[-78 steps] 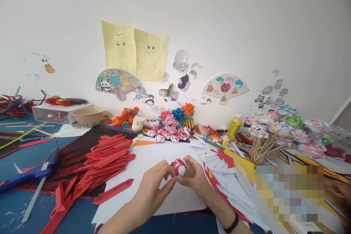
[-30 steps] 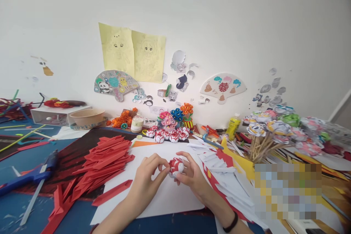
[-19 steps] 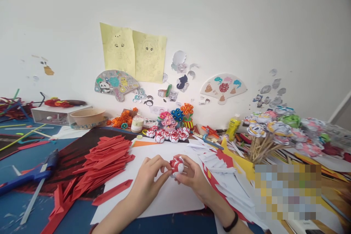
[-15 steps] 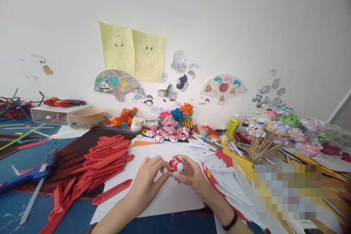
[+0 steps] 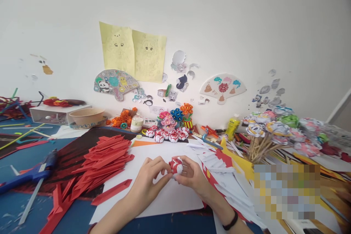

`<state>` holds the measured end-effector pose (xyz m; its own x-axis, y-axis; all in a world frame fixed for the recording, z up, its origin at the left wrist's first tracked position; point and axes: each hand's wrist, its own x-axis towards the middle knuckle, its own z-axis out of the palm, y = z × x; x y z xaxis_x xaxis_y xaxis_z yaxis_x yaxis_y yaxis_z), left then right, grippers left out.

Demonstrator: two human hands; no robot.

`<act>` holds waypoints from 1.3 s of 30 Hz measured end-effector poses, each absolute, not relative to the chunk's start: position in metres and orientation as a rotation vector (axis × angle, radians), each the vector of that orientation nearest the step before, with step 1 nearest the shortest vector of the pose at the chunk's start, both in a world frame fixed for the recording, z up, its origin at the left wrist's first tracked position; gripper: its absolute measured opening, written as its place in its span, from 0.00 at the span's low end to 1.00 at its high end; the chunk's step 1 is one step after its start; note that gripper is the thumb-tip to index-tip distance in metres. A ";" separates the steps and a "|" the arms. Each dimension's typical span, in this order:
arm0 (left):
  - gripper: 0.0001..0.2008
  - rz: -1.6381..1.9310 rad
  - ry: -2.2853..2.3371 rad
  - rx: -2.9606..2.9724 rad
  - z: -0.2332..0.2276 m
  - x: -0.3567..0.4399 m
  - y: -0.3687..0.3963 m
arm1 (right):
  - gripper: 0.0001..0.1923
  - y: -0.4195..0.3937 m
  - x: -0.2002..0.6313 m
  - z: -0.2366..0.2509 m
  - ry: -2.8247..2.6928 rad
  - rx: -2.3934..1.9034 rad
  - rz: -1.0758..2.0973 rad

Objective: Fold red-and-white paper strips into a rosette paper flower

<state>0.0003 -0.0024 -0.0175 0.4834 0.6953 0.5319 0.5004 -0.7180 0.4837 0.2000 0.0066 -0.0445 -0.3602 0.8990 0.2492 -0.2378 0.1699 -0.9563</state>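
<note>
Between my hands, above a white sheet (image 5: 153, 199), is a small red and white folded-paper flower (image 5: 176, 166). My right hand (image 5: 192, 175) wraps it from the right, fingers behind and thumb in front. From the left, my left hand (image 5: 155, 175) pinches the flower's near lower edge with thumb and forefinger. A pile of folded red paper strips (image 5: 106, 157) lies left of the sheet, one strip (image 5: 112, 192) resting on it. Folded white paper strips (image 5: 227, 179) spread to the right. Several finished red and white flowers (image 5: 173, 136) stand in a cluster behind the hands.
A blue glue gun (image 5: 41, 172) with a glue stick lies at the left. Paper flowers on sticks (image 5: 260, 142) stand at the right. A yellow bottle (image 5: 233, 127), a small jar (image 5: 136, 123) and a beige bowl (image 5: 87, 117) line the back by the wall.
Almost nothing differs. The flower has turned very slightly between my fingers, and both hands stay in the same place.
</note>
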 end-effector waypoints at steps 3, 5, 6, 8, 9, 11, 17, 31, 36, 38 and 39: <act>0.06 1.052 1.025 2.465 -0.017 0.001 -0.003 | 0.24 0.006 0.200 -0.043 -1.430 -0.677 1.414; 0.06 1.049 1.037 2.466 -0.017 0.002 -0.003 | 0.24 0.006 0.200 -0.043 -1.431 -0.668 1.424; 0.05 1.051 1.046 2.459 -0.018 0.003 -0.004 | 0.24 0.005 0.199 -0.043 -1.432 -0.668 1.426; 0.05 1.048 1.045 2.457 -0.019 0.004 -0.004 | 0.24 0.006 0.199 -0.043 -1.435 -0.681 1.416; 0.05 1.048 1.042 2.464 -0.019 0.005 -0.004 | 0.24 0.006 0.198 -0.043 -1.438 -0.691 1.406; 0.05 1.056 1.036 2.495 -0.021 0.004 -0.004 | 0.24 0.007 0.198 -0.045 -1.446 -0.708 1.396; 0.06 1.124 1.021 2.662 -0.023 0.001 -0.002 | 0.27 0.009 0.199 -0.048 -1.447 -0.741 1.408; 0.10 1.343 1.098 3.006 -0.044 0.009 0.001 | 0.24 0.008 0.190 -0.049 -1.454 -0.900 1.305; 0.11 1.354 1.181 3.090 -0.044 0.012 -0.002 | 0.24 0.008 0.187 -0.051 -1.428 -0.927 1.278; 0.12 1.377 1.186 3.111 -0.045 0.014 -0.002 | 0.24 0.008 0.186 -0.051 -1.428 -0.938 1.259; 0.12 1.397 1.191 3.117 -0.046 0.014 -0.002 | 0.24 0.008 0.186 -0.052 -1.430 -0.939 1.252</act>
